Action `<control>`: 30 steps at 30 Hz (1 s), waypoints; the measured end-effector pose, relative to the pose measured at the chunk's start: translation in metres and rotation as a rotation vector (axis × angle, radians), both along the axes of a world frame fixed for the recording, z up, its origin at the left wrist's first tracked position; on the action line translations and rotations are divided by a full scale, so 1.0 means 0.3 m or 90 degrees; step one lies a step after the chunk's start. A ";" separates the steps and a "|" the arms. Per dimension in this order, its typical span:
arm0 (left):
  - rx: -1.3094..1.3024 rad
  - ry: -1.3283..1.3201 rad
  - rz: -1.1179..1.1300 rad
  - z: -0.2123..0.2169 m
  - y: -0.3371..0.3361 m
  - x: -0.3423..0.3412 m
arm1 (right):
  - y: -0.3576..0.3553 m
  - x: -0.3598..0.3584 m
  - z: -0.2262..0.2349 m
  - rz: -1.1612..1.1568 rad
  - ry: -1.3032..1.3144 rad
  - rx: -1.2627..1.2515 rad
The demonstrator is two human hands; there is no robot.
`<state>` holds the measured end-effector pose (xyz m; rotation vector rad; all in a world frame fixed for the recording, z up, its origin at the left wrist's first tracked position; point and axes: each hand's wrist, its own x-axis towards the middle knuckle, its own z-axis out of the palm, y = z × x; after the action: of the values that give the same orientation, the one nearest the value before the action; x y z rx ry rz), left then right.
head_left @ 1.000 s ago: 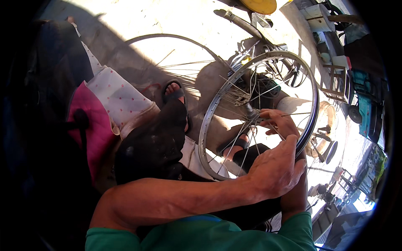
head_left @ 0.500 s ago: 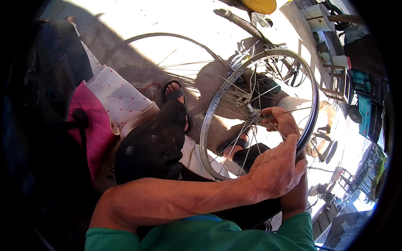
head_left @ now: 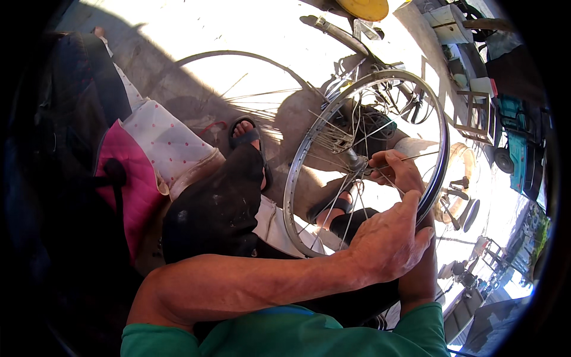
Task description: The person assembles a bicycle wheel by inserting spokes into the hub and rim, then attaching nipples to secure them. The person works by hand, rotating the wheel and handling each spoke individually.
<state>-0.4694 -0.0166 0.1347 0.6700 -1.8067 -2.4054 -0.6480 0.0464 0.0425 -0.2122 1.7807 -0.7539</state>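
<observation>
A bicycle wheel (head_left: 291, 196) stands tilted before me, with a silver rim, a hub (head_left: 353, 159) and loosely spread spokes, some sticking out past the rim. My left hand (head_left: 389, 238) reaches across from the left and closes on the rim's near right side; its fingertips are partly hidden. Close to the hub, my right hand (head_left: 397, 171) is inside the rim's outline, thumb and fingers pinched on a thin spoke (head_left: 423, 156) that runs out toward the right of the rim.
Behind the wheel lies a bundle of spokes and bicycle parts (head_left: 380, 128). A yellow round lid (head_left: 366, 7) is at the top, with a white bucket (head_left: 449, 25) right of it. A wooden stool frame (head_left: 476, 116) stands right. Pink and dotted white cloth (head_left: 169, 137) lies left.
The wheel has shifted very slightly left in view, and my left hand has moved a little with it. My right hand keeps its pinch near the hub.
</observation>
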 end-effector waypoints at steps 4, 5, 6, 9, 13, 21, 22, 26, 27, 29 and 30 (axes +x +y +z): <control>0.001 -0.020 -0.018 0.010 -0.016 -0.006 | -0.003 0.010 0.001 -0.009 0.031 0.016; 0.008 -0.031 -0.040 0.020 -0.036 -0.009 | -0.003 0.016 0.000 -0.018 0.043 0.012; 0.010 -0.064 -0.089 0.028 -0.061 -0.012 | -0.009 0.020 0.006 -0.007 0.032 -0.006; 0.056 -0.050 -0.049 0.036 -0.104 -0.027 | -0.023 0.016 -0.009 -0.036 0.008 -0.046; -0.018 -0.089 -0.056 0.040 -0.144 -0.051 | -0.042 0.020 0.002 -0.051 0.040 -0.112; 0.186 -0.036 0.021 0.042 -0.205 -0.086 | -0.024 0.034 -0.015 0.086 0.261 -0.423; 0.164 -0.052 0.001 0.050 -0.212 -0.094 | -0.015 0.025 -0.047 0.142 0.360 -0.429; 0.082 -0.074 0.002 -0.008 -0.253 -0.086 | -0.050 0.046 0.030 0.078 0.252 -0.273; 0.088 -0.060 0.012 -0.008 -0.259 -0.088 | -0.056 0.043 0.018 0.077 0.264 -0.275; 0.131 -0.061 0.027 0.000 -0.262 -0.099 | -0.059 0.041 -0.009 0.079 0.308 -0.291; 0.152 -0.062 0.035 0.005 -0.266 -0.105 | -0.057 0.036 -0.015 0.063 0.295 -0.281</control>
<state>-0.5010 -0.0963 0.1363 0.8584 -1.5215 -2.6190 -0.6373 0.0293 0.0381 -0.8187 1.9911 -1.0843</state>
